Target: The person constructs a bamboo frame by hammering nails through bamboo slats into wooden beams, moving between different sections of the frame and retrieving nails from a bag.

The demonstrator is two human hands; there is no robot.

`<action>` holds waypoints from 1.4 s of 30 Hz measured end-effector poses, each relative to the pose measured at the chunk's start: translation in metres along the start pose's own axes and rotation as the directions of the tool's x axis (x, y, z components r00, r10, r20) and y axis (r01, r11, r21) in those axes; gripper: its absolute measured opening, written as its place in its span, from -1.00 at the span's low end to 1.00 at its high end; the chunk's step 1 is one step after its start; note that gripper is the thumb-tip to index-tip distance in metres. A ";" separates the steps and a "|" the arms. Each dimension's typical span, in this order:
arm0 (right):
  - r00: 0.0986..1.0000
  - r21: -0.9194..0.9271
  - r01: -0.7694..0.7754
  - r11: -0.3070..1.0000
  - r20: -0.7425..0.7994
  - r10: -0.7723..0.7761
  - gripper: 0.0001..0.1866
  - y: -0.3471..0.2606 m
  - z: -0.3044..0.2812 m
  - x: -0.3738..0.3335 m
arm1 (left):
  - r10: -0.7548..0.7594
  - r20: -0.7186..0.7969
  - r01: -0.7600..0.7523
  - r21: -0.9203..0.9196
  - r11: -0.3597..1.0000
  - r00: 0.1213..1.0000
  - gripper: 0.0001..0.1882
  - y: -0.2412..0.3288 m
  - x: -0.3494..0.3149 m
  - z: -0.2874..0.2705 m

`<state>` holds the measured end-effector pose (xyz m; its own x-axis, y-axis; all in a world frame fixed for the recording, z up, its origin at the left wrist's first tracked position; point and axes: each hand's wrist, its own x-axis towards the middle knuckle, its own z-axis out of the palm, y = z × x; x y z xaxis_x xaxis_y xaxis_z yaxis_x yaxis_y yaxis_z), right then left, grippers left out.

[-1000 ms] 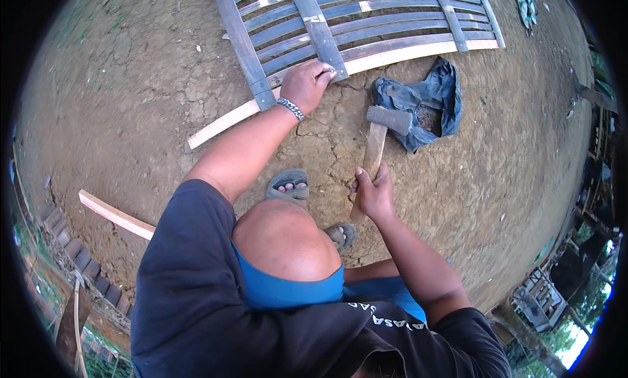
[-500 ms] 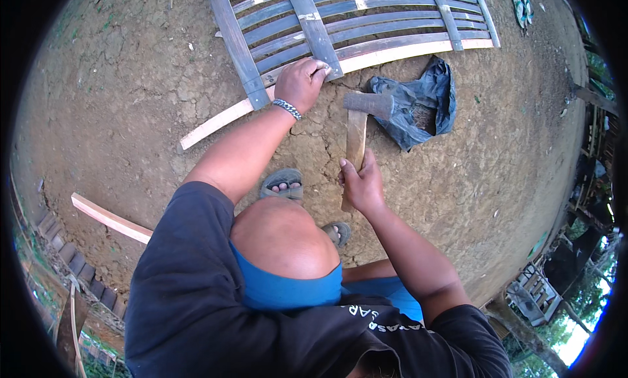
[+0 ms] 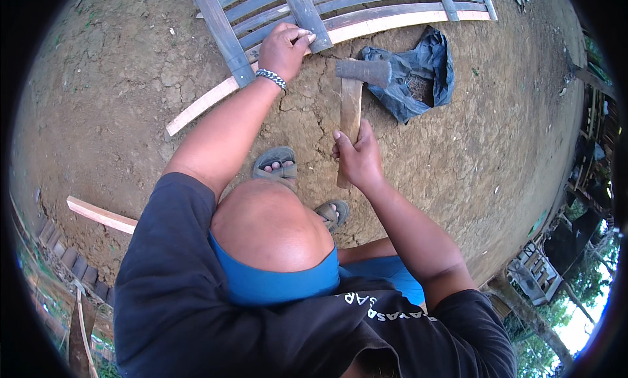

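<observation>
From the head view, a person's left arm stretches to upper centre, left hand (image 3: 281, 54) closed in a pinch, contents unclear, against a grey slatted wooden panel (image 3: 302, 12). Elbow bent, the right hand (image 3: 360, 158) grips a wooden-handled, dark metal-headed hatchet (image 3: 350, 103), upper centre.

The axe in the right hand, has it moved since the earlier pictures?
Yes. Judged against the dark plastic bag, the axe in the right hand has shifted left and slightly toward the picture's top.
</observation>
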<state>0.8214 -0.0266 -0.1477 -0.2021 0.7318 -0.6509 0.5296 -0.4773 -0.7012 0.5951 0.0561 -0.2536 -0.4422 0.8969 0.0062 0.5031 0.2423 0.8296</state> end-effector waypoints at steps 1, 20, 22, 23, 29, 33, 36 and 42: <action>1.000 -0.004 -0.004 1.000 -0.002 0.004 -0.77 0.002 0.001 0.000 | 0.002 -0.012 -0.002 0.001 1.000 1.000 -0.78 0.000 0.000 0.001; 0.968 -0.401 0.202 0.893 -0.055 -0.244 -0.58 0.007 -0.016 0.005 | 0.119 -0.022 -0.118 0.027 0.993 0.993 -0.86 0.002 -0.007 0.005; 0.959 -0.381 0.241 0.893 -0.050 -0.281 -0.55 0.001 -0.019 0.014 | 0.094 -0.003 -0.094 -0.008 0.996 0.996 -0.85 0.000 -0.005 0.002; 0.952 -0.396 0.257 0.882 -0.052 -0.300 -0.55 -0.003 -0.021 0.020 | 0.101 -0.010 -0.101 0.009 0.995 0.995 -0.85 -0.001 -0.006 0.002; 0.899 -0.720 0.336 0.607 0.053 -0.435 -0.55 -0.053 -0.030 0.061 | 0.090 -0.018 -0.089 0.039 0.995 0.996 -0.84 0.007 -0.008 -0.001; 0.761 -0.666 0.489 0.563 0.009 -0.649 -0.52 -0.066 -0.032 0.060 | 0.128 -0.028 -0.127 0.019 0.992 0.991 -0.84 0.006 -0.007 -0.001; 0.792 -0.696 0.472 0.541 0.066 -0.606 -0.51 -0.055 -0.039 0.065 | 0.122 -0.002 -0.122 0.038 0.992 0.993 -0.85 0.007 -0.007 -0.003; 0.831 -0.743 0.420 0.521 0.083 -0.551 -0.51 -0.069 -0.039 0.062 | 0.152 -0.005 -0.152 0.045 0.987 0.988 -0.85 0.003 -0.006 -0.003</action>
<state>0.8040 0.0708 -0.1283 -0.5279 0.8303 -0.1786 0.8034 0.4201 -0.4220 0.5974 0.0504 -0.2493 -0.3643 0.9214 0.1355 0.5971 0.1194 0.7932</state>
